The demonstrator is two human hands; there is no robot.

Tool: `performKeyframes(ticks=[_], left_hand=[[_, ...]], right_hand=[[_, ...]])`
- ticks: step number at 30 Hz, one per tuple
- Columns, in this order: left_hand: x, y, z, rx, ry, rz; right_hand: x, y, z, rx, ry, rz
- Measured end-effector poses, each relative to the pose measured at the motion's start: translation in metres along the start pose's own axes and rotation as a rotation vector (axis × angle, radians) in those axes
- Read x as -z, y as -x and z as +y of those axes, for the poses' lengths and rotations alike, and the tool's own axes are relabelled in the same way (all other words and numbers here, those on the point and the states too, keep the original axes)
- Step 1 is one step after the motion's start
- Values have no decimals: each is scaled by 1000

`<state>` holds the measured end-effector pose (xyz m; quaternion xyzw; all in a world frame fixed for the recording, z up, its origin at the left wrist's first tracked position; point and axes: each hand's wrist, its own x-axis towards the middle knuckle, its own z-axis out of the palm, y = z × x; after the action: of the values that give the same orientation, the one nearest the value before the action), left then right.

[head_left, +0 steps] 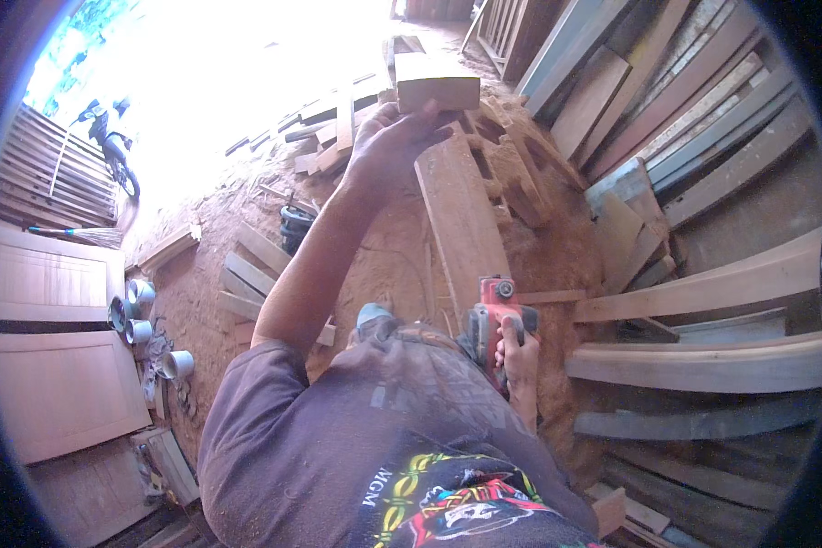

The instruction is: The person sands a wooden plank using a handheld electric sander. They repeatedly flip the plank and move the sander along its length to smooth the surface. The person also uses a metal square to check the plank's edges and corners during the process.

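Spreading floor: brown and dusty, the floor [388, 274] fills the middle of the frame beneath you; glare washes out its upper-left stretch.
Boards: along the right edge of the frame lie stacked boards [712, 370], bent by the lens, some cut off at the dark rim.
Long plank: your long plank [466, 215] runs from the upper centre down to the centre of the frame. It looks stiff and fairly heavy, best taken by its two long edges; dust may make its face slippery. You cannot see its underside or what supports it, and its upper end goes out of sight behind the block.
Wooden block: at the upper centre sits a pale, thick wooden block [438, 92]. It is likely solid, rigid and hard to damage; gripping it across its sides should serve. Its far end is lost in brightness, so whether it rests on the plank is unclear.
Red power tool: just right of the centre, over the plank's lower end, is your red power tool [490, 321]. It is probably dense and weighty, best held by its dark handle. Its working underside is hidden.
Right hand: your right hand [519, 352] is wrapped around the tool's handle.
Left hand: your left hand [388, 142] has its fingers against the block's lower edge; you cannot tell whether it grips or merely steadies.
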<state>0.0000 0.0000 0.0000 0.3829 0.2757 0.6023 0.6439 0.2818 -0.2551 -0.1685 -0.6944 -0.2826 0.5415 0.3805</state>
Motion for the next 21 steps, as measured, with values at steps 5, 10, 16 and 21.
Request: performKeyframes(ticks=[5,10,16,21], left_hand=[[-6,-3,0,-20,-75,15],[24,20,-39,165,-445,16],[63,96,-174,475,-344,83],[98,108,-254,542,-798,29]], right_hand=[[-8,-2,-5,26,-33,2],[1,-10,20,119,42,29],[-1,-1,9,254,168,183],[2,14,-5,43,278,230]])
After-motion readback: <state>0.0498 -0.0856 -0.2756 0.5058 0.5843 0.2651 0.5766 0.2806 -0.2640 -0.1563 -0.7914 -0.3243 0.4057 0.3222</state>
